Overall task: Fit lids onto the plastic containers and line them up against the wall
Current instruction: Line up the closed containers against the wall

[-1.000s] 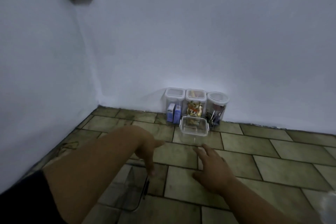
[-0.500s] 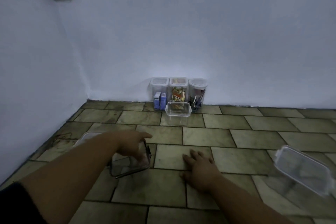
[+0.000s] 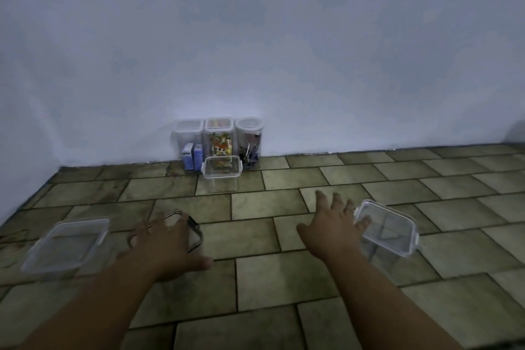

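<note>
Containers already closed, three tall tubs (image 3: 218, 136), stand side by side touching the wall (image 3: 284, 51), with a low clear box (image 3: 221, 169) just in front of the middle one. Well out from the tall tubs and a bit to their left, the left hand (image 3: 167, 247) lies palm down, fingers spread and relaxed, over a dark-rimmed piece (image 3: 196, 231); whether that is a lid or a tub I cannot tell. Further left sits a shallow tub (image 3: 65, 244). Out from the tall tubs to their right, the right hand (image 3: 335, 224) is also spread flat, gripping nothing, its outer fingers touching the rim of a clipped box (image 3: 389, 231). To my eye the job now is matching: bring a lid square over its box, press each corner down, snap the clips, then slide it in beside the tall tubs, flush to the wall.
</note>
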